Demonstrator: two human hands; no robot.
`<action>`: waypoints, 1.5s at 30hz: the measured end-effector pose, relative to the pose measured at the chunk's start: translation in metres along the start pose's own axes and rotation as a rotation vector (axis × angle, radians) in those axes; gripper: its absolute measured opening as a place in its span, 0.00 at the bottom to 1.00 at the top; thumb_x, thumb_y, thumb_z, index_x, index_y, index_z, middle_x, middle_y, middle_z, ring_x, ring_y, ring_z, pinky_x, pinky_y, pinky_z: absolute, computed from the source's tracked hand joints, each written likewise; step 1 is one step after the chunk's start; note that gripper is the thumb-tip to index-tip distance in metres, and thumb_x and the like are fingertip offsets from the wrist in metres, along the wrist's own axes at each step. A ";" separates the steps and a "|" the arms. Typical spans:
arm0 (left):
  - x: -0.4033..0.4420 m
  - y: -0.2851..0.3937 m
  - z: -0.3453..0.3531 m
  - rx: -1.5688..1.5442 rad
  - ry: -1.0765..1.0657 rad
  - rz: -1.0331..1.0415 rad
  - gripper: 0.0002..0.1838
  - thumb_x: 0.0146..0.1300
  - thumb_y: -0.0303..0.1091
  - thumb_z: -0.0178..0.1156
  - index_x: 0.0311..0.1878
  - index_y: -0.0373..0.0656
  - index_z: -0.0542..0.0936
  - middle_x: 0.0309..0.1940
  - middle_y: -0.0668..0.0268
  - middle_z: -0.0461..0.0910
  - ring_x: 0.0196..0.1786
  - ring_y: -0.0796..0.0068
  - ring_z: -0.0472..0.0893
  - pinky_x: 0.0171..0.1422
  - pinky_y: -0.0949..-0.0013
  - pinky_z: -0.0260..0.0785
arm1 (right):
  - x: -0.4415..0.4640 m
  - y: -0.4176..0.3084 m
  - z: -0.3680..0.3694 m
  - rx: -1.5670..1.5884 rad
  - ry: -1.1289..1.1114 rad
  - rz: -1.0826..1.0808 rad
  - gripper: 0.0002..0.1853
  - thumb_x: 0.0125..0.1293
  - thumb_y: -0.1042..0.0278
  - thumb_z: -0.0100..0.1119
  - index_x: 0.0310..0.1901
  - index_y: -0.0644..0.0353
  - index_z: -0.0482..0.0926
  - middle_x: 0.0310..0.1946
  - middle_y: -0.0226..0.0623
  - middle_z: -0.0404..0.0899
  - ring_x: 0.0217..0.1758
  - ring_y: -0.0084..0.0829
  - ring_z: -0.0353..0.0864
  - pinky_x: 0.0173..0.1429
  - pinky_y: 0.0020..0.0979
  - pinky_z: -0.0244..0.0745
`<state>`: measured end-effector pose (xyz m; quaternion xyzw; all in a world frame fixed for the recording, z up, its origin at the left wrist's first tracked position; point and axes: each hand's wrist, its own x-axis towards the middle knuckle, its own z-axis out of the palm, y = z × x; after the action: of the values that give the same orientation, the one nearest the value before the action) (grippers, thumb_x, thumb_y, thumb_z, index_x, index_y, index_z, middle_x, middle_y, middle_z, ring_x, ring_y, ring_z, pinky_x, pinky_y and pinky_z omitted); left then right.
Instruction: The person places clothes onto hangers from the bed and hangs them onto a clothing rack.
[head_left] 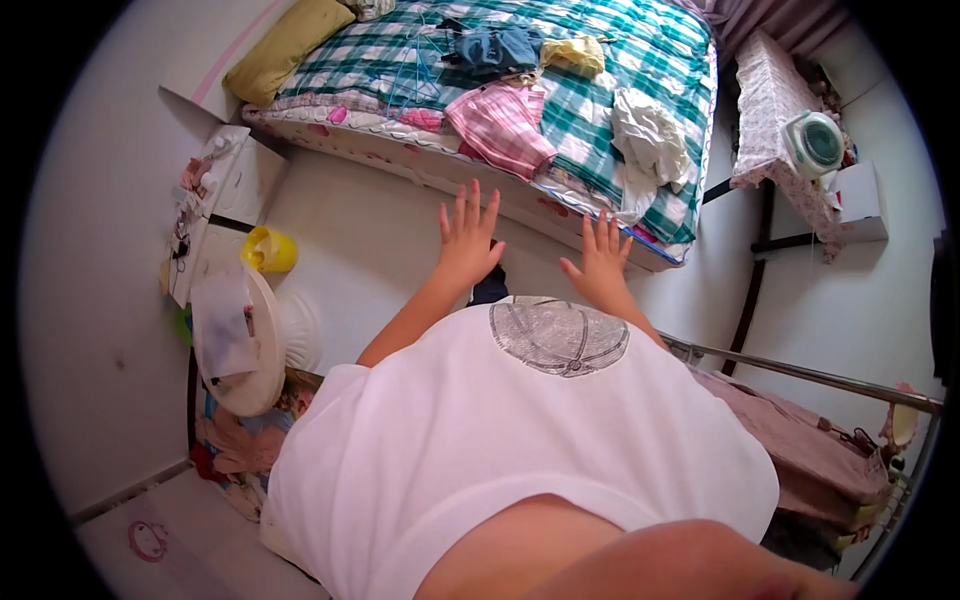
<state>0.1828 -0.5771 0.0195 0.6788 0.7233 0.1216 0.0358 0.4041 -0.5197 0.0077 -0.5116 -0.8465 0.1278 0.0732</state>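
Both of my hands stretch forward over the floor, short of the bed, and hold nothing. My left hand (467,240) is open, palm down, its fingers spread. Beside it on the right, my right hand (602,262) is open in the same way. Ahead, a pink plaid garment (502,125) hangs partly over the bed's near edge, beyond my left fingertips. A crumpled white garment (648,138) lies on the green checked bedding (575,112), beyond my right hand. Farther back are a blue denim garment (497,50) and a yellow cloth (574,55).
Left of me stand a round white table (262,375), a yellow bin (270,250) and a white cabinet (248,185). A metal rail (800,371) with hanging clothes runs at the right. A small fan (815,143) sits on a cloth-covered table (765,95) at the far right.
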 end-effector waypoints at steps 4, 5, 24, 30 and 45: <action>0.068 -0.051 0.001 0.041 0.042 -0.037 0.45 0.47 0.45 0.61 0.66 0.50 0.48 0.68 0.55 0.35 0.69 0.54 0.38 0.66 0.42 0.31 | 0.069 -0.002 0.002 0.022 0.035 0.031 0.45 0.50 0.49 0.58 0.65 0.56 0.47 0.67 0.47 0.36 0.70 0.46 0.31 0.65 0.58 0.28; 0.085 -0.063 -0.002 0.046 0.041 -0.037 0.45 0.47 0.45 0.61 0.66 0.50 0.48 0.68 0.55 0.35 0.69 0.54 0.38 0.66 0.42 0.31 | 0.089 -0.005 0.003 0.030 0.041 0.041 0.45 0.50 0.49 0.59 0.65 0.55 0.47 0.67 0.47 0.36 0.70 0.46 0.31 0.65 0.58 0.28; 0.278 -0.164 0.014 0.010 -0.131 0.017 0.43 0.49 0.45 0.60 0.66 0.48 0.50 0.67 0.52 0.36 0.69 0.51 0.40 0.66 0.42 0.31 | 0.324 -0.030 0.031 0.075 -0.039 0.034 0.42 0.50 0.51 0.58 0.63 0.60 0.51 0.66 0.51 0.38 0.69 0.50 0.34 0.63 0.61 0.32; 0.337 -0.178 0.041 -0.024 -0.177 -0.037 0.41 0.49 0.42 0.59 0.65 0.47 0.51 0.67 0.51 0.37 0.69 0.51 0.39 0.65 0.42 0.32 | 0.394 -0.009 0.035 0.081 -0.090 0.030 0.43 0.48 0.52 0.59 0.63 0.59 0.51 0.66 0.51 0.40 0.69 0.50 0.35 0.63 0.60 0.33; 0.450 -0.216 0.094 -0.007 -0.294 0.037 0.41 0.46 0.41 0.60 0.64 0.48 0.54 0.67 0.51 0.39 0.69 0.53 0.42 0.65 0.42 0.35 | 0.513 0.014 0.078 0.163 -0.092 -0.075 0.41 0.48 0.55 0.60 0.62 0.59 0.54 0.65 0.51 0.42 0.69 0.50 0.38 0.64 0.59 0.33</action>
<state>-0.0413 -0.1298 -0.0694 0.7023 0.6972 0.0238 0.1416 0.1571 -0.0710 -0.0749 -0.4657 -0.8542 0.2170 0.0801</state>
